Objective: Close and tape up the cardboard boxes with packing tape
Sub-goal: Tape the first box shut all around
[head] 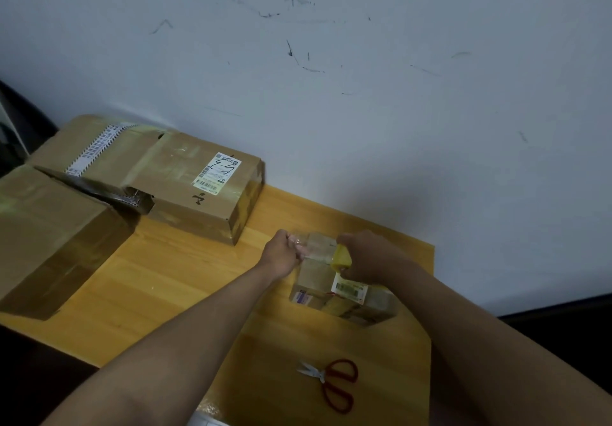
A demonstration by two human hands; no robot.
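Clear packing tape (316, 247) stretches between our hands over the small brown cardboard box (314, 276) on the wooden table (159, 280); left hand (281, 255) pinches its end, right hand (367, 256) apparently grips the yellowish roll (341, 256).

I have one view only, from the head camera: it looks forward and steeply down onto the wooden table (172, 280), close above its near edge, facing the scuffed wall (364, 94) behind the table.
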